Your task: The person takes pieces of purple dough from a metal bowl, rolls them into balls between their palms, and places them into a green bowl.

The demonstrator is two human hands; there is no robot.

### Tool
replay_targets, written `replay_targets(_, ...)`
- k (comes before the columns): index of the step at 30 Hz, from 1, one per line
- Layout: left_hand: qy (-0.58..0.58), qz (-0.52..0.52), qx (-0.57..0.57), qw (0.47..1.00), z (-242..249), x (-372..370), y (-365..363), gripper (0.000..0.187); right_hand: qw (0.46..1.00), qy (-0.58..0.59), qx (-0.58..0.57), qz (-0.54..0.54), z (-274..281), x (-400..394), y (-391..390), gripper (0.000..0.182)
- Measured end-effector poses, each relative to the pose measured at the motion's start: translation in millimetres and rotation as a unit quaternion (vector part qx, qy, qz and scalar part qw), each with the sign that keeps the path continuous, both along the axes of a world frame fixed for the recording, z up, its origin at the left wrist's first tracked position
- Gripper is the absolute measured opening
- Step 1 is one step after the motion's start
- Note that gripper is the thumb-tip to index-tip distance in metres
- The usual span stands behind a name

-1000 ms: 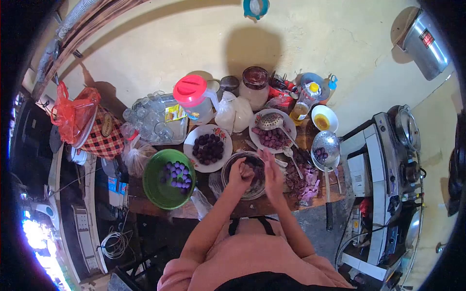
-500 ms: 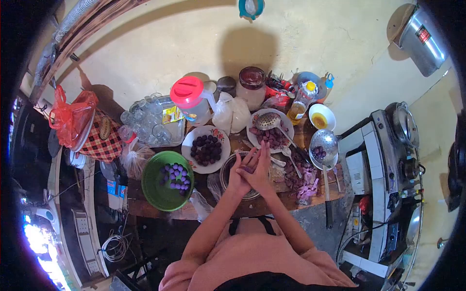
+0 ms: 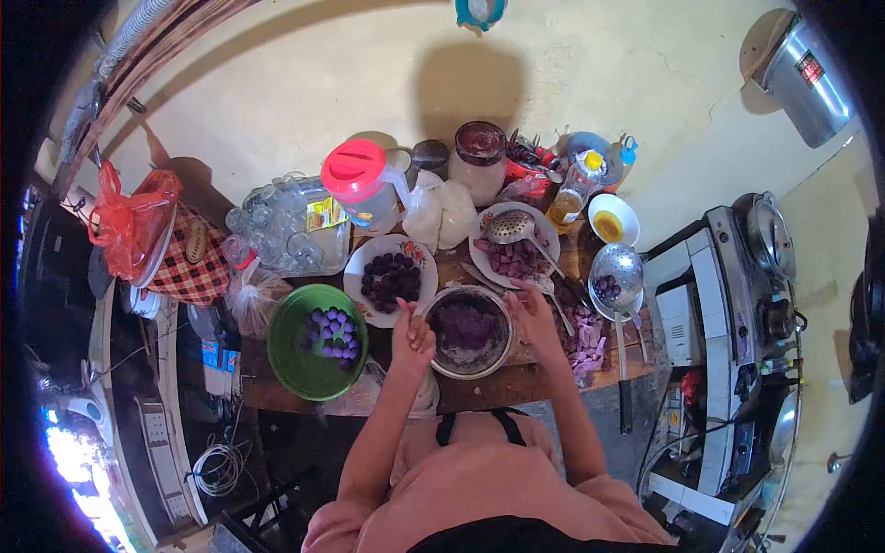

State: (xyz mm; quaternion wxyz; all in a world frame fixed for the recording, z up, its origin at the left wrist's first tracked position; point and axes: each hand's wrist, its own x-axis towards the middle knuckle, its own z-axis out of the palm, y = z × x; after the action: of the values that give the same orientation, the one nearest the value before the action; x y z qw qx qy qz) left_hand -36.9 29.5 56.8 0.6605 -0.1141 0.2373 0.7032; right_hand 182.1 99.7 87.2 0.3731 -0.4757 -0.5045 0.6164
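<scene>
A metal bowl (image 3: 506, 346) with purple dough (image 3: 463, 327) dusted in white powder stands between my hands. At its left rim is my left hand (image 3: 412, 343), fingers curled into the palm and thumb raised; whatever lies inside them is hidden. My right hand (image 3: 536, 318) hovers by the bowl's right rim, fingers apart and nothing visible in it. Left of my left hand, a green basin (image 3: 293, 364) contains several small purple balls (image 3: 334, 334). Just beyond it, a flowered plate (image 3: 422, 263) carries dark purple balls (image 3: 392, 281).
Behind my right hand a plate (image 3: 479, 226) of purple chunks has a slotted spoon (image 3: 510, 229) on it. A long-handled strainer (image 3: 616, 267) lies to the right, near purple peelings (image 3: 587, 350). A pink-lidded pitcher (image 3: 359, 189), glasses (image 3: 277, 217) and an oil bottle (image 3: 573, 194) line the back.
My hands were pressed together over the bowl with a bit of purple dough between the palms. They have parted to either side, uncovering the dough in the bowl; my left fingers have curled in.
</scene>
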Motion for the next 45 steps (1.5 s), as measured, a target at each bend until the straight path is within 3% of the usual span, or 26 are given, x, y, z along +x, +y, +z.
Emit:
replay_targets(1,0.008,0.004,-0.014,1.000,22.7,-1.6,-1.5,0.038,0.996,-0.072,0.048,0.021,-5.6,3.3,6.2,0.044)
replay_targets(4,0.007,0.009,0.111,0.994,11.3,-7.4,-4.6,0.050,0.946,-0.223,0.202,0.118,-21.0,-6.4,5.8,0.036)
replay_targets(7,0.000,-0.012,0.106,0.994,9.2,-6.8,-9.7,0.058,0.851,-0.354,0.362,0.139,-40.6,-26.0,-10.3,0.036)
replay_targets(8,-0.007,-0.012,0.050,0.999,10.2,-7.7,-9.2,0.056,0.809,-0.397,0.414,0.130,-47.3,-31.1,-16.5,0.037)
replay_targets(10,-0.022,-0.011,-0.061,0.998,14.7,-9.1,-5.2,0.054,0.804,-0.441,0.380,0.124,-52.8,-41.0,-26.3,0.038)
replay_targets(14,0.024,-0.013,-0.090,0.996,31.2,-4.5,-0.7,0.042,0.785,-0.517,0.326,0.104,-46.9,-48.4,-35.8,0.037)
replay_targets(20,0.005,-0.019,-0.079,0.997,30.2,0.3,0.4,0.036,0.882,-0.375,0.286,-0.027,-45.3,-46.2,-36.3,0.027)
replay_targets(29,0.018,-0.041,0.000,0.999,32.6,14.5,5.2,0.047,0.880,-0.346,0.321,-0.051,-51.9,-42.4,-33.4,0.018)
replay_targets(32,0.007,-0.068,0.039,0.997,32.8,15.8,3.5,0.053,0.852,-0.370,0.363,-0.072,-43.0,-37.7,-27.5,0.020)
replay_targets(35,-0.026,-0.084,0.030,0.996,42.4,17.7,2.9,0.056,0.923,-0.284,0.246,-0.080,9.1,-39.9,-23.7,0.019)
replay_targets(38,-0.025,-0.090,0.020,0.995,43.4,24.1,3.6,0.057,0.998,-0.015,0.060,-0.023,27.9,-38.8,-26.6,0.024)
replay_targets(41,0.010,-0.099,0.020,0.995,42.9,32.3,6.5,0.057,0.996,0.041,0.070,0.044,34.3,-47.9,-37.6,0.031)
replay_targets(44,0.031,-0.108,0.064,0.992,28.5,39.2,10.0,0.055,0.970,-0.061,0.219,0.082,38.6,-62.3,-64.3,0.037)
replay_targets(45,0.037,-0.106,0.064,0.992,31.9,42.2,10.1,0.053,0.913,-0.141,0.364,0.122,40.8,-63.8,-68.8,0.043)
